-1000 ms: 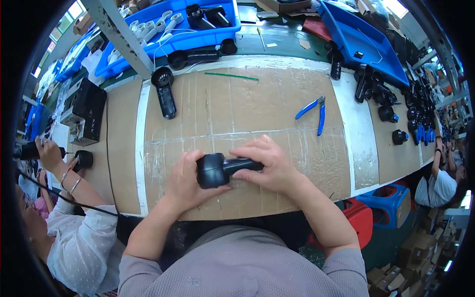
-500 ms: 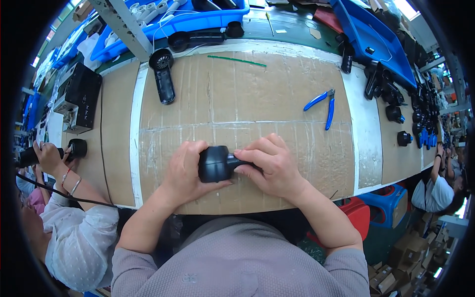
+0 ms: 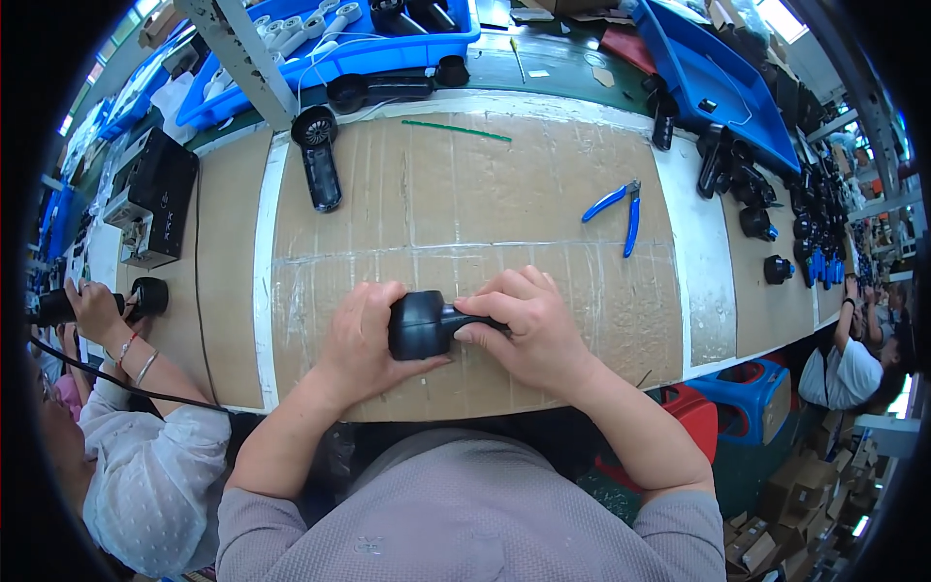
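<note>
- Hands meet at lower centre of the frame: left hand [image 3: 357, 341] cups the round head of a black hair-dryer body [image 3: 424, 324], fingers clenched around it.
- Right hand [image 3: 529, 325] grips its handle.
- It sits just above the cardboard-covered desk [image 3: 465, 194].
- Blue pliers [image 3: 617, 211] lie upper right, well apart.

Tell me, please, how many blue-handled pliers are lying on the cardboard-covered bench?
1. The blue-handled pliers lie on the cardboard mat, beyond the right hand and apart from it. More could be hidden in the blue bins at the back.
</note>
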Demonstrator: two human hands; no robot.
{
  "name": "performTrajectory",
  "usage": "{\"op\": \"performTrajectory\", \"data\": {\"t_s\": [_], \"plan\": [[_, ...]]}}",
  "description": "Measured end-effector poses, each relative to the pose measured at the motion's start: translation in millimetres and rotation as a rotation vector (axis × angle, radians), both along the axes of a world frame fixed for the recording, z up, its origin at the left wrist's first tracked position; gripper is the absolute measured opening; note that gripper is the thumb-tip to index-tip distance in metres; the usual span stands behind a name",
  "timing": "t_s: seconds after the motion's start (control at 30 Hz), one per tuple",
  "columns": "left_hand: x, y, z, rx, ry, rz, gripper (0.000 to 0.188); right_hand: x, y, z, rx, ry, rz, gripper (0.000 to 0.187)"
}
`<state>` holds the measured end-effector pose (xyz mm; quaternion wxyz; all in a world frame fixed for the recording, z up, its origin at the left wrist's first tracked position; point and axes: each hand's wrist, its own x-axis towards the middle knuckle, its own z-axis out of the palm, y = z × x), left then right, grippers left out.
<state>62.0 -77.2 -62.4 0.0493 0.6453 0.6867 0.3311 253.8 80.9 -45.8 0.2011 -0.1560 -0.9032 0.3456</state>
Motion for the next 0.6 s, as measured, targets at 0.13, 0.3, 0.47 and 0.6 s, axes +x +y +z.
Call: {"op": "performTrajectory", "data": {"t_s": [0.13, 0.3, 0.47, 0.6], "plan": [[0.2, -0.3, 1.0, -0.001, 0.006, -0.002, 0.081, 1.0, -1.2, 3.6, 0.04, 0.003, 0.004, 0.023], [2.7, -1.4, 0.7, -0.03, -0.005, 0.019, 0.082, -2.6, 1.9, 3.7, -0.054, -0.065, 0.003, 0.023], [6.1, -1.8, -0.9, -0.03, -0.038, 0.06, 0.082, -5.1, 5.2, 5.0, -0.104, -0.103, 0.006, 0.022], [5.1, 0.7, 0.5, -0.009, -0.046, 0.049, 0.082, -2.7, 4.5, 6.0, -0.124, -0.105, -0.032, 0.022]]}}
